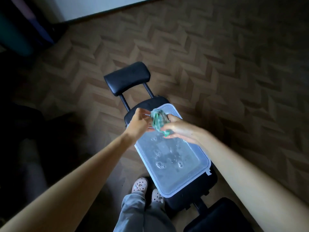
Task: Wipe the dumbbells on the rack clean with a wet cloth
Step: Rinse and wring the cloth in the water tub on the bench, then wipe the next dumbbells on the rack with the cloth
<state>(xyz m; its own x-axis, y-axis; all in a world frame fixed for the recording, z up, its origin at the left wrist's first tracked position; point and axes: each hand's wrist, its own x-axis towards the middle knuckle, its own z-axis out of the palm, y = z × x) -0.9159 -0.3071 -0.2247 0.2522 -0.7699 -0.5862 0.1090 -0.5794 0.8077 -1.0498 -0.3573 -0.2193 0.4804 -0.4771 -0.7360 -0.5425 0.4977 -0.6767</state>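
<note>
A wet green cloth (158,122) is bunched up between both my hands, above the far end of a clear plastic tub (203,164) of bubbly water. My left hand (139,122) grips the cloth's left side. My right hand (178,128) holds its right side with fingers curled round it. No dumbbells or rack show in this view.
The tub sits on a black padded bench (209,181) with a black headrest pad (127,77) at its far end. Below are my grey trousers (133,211) and pale clogs (139,185) on herringbone wood floor (217,56). Dark shapes fill the left side.
</note>
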